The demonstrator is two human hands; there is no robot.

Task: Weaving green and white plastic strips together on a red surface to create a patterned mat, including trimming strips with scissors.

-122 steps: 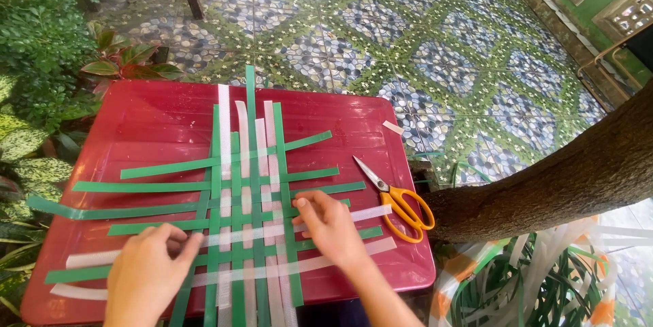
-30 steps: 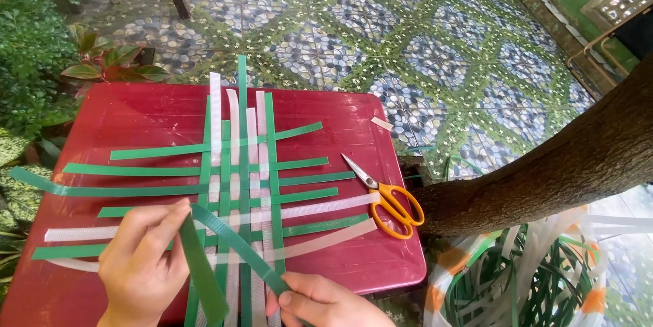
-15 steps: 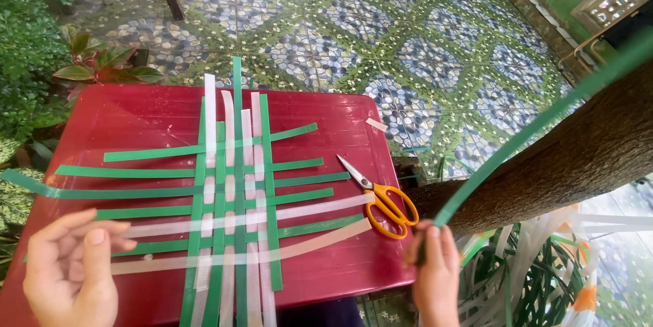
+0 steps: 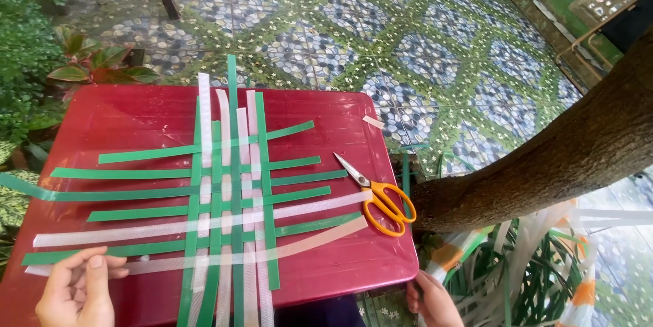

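The left hand (image 4: pixel 75 289) rests at the near left corner of the red surface (image 4: pixel 136 119), its grip loosely curled with thumb and fingers bent and nothing clamped between them; the fingertips lie on or just over the near ends of the lowest cross strips. Directly ahead and to the right of that grip lies the woven mat of strips (image 4: pixel 228 198), flat on the surface: green strips (image 4: pixel 299 178) and translucent white strips (image 4: pixel 204 106) run away from the person, crossed by green and white strips laid side to side, interlaced at the centre with loose ends sticking out on all sides. One long green cross strip overhangs the left edge of the surface, beyond the left grip. The right hand (image 4: pixel 432 303) is at the near right corner, off the surface edge, well apart from the left hand; only part of it shows at the bottom of the view. Its fingers are bent, and whether its grip encloses anything cannot be told. Ahead of the right grip and slightly to its left, a pair of orange-handled scissors (image 4: pixel 377 198) lies on the surface near the right edge, blades shut and pointing toward the mat, touching neither hand. A small offcut (image 4: pixel 373 121) lies farther ahead near the far right edge. Right of the right grip, a tree trunk (image 4: pixel 544 164) leans across the view, with a bundle of loose strips (image 4: pixel 524 272) at its base. Patterned floor tiles (image 4: pixel 381 41) lie beyond the surface; leafy plants (image 4: pixel 88 65) stand beyond the left grip.
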